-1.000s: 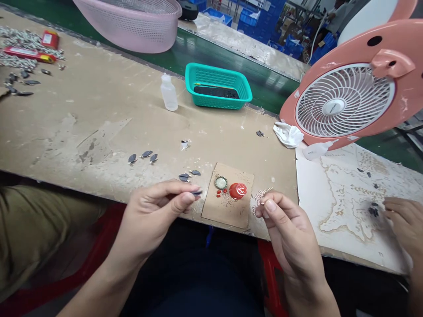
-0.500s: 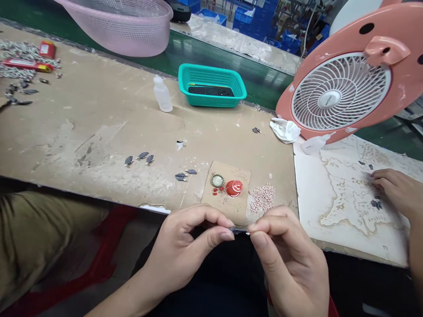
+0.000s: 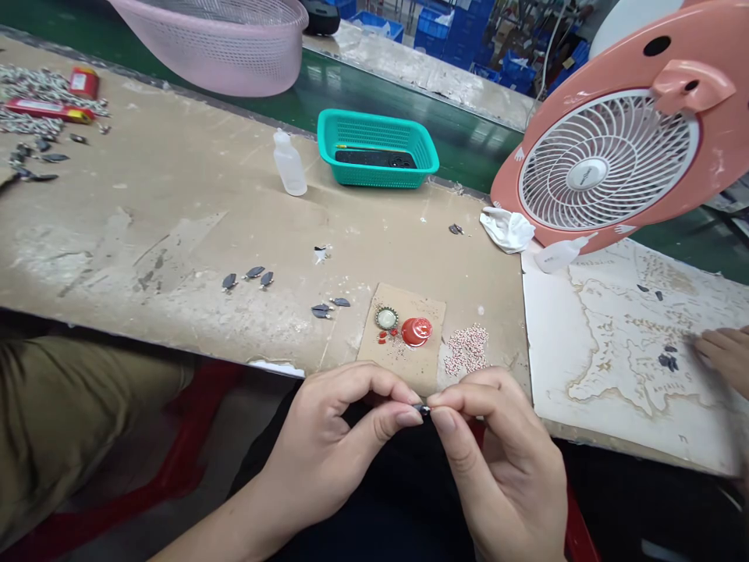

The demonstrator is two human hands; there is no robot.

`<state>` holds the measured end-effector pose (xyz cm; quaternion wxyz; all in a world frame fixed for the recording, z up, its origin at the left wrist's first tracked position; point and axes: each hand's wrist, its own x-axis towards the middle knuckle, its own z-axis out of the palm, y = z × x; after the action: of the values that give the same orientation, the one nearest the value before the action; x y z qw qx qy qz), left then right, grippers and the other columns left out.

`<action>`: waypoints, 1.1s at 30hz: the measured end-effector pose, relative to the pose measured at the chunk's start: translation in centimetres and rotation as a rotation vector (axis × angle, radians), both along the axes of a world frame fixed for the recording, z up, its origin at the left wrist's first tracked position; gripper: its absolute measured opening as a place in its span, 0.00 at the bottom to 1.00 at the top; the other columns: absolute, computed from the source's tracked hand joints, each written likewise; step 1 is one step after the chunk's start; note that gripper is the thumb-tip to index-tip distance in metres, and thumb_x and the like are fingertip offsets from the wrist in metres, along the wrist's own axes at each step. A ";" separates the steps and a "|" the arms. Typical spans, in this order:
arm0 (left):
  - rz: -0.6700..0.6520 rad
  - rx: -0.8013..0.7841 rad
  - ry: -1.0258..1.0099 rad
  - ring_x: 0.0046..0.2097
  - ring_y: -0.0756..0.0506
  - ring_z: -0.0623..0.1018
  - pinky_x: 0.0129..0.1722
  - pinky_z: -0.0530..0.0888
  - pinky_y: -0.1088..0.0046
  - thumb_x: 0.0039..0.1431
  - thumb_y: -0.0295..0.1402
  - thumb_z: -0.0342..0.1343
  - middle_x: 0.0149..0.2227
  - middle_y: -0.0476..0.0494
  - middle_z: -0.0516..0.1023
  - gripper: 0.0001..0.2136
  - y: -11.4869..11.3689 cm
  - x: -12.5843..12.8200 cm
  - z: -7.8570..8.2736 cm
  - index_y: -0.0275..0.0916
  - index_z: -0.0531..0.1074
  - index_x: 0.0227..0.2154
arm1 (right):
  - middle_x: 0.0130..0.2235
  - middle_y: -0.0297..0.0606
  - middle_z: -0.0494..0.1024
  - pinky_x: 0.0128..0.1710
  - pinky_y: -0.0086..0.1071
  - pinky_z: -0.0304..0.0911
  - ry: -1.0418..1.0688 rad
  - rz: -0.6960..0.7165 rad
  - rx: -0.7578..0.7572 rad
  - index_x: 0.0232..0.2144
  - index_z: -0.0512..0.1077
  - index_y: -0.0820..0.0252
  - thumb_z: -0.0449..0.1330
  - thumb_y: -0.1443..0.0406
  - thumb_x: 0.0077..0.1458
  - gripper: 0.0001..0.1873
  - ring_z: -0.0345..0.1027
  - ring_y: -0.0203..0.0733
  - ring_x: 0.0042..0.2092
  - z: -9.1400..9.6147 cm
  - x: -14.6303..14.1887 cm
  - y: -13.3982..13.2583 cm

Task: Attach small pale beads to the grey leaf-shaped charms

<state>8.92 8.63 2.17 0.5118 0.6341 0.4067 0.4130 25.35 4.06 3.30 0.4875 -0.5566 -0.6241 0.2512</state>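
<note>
A tiny dark metal charm (image 3: 422,409) is pinched between the narrowly closed fingertips of the left hand (image 3: 331,445) and right hand (image 3: 497,460), just in front of the scuffed tan workbench (image 3: 146,273). It's probably light and slippery, so gripping by the edges seems best.

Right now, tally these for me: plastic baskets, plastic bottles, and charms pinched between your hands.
Baskets: 2 (pink basket, teal basket)
Bottles: 2 (upright bottle, lying bottle)
Charms: 1 (dark charm, pinched between left hand and right hand)
Total: 5
</note>
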 end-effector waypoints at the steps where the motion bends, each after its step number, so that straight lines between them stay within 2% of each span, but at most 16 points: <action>1: 0.001 0.001 -0.001 0.30 0.52 0.78 0.32 0.74 0.80 0.59 0.28 0.64 0.28 0.55 0.81 0.04 0.0 0.0 0.0 0.45 0.78 0.31 | 0.32 0.31 0.72 0.29 0.30 0.63 -0.004 0.000 -0.002 0.36 0.74 0.54 0.60 0.71 0.60 0.06 0.67 0.35 0.33 0.0 0.0 0.0; 19: 0.031 -0.023 -0.014 0.29 0.52 0.78 0.30 0.73 0.80 0.59 0.29 0.64 0.27 0.55 0.80 0.04 -0.3 0.4 -0.3 0.43 0.77 0.29 | 0.32 0.32 0.74 0.31 0.31 0.65 -0.081 -0.003 0.013 0.35 0.75 0.55 0.59 0.71 0.61 0.07 0.68 0.37 0.33 -0.1 0.2 0.2; 25: 0.067 0.064 0.023 0.28 0.54 0.78 0.31 0.72 0.82 0.59 0.26 0.63 0.27 0.57 0.79 0.06 -0.7 0.5 -0.3 0.43 0.75 0.29 | 0.32 0.33 0.74 0.32 0.30 0.66 -0.080 0.005 0.048 0.34 0.75 0.57 0.59 0.74 0.60 0.08 0.69 0.36 0.34 -0.7 -0.1 0.1; 33: -0.009 0.111 0.032 0.30 0.55 0.78 0.31 0.72 0.84 0.59 0.26 0.64 0.30 0.57 0.81 0.05 -0.4 0.7 -0.4 0.43 0.76 0.32 | 0.32 0.31 0.73 0.31 0.30 0.64 -0.030 -0.037 0.047 0.36 0.75 0.56 0.59 0.74 0.60 0.08 0.68 0.35 0.33 -1.7 0.5 -0.7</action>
<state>9.67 8.28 1.78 0.4713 0.6699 0.3884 0.4223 25.83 3.38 1.65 0.4957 -0.5600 -0.6267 0.2191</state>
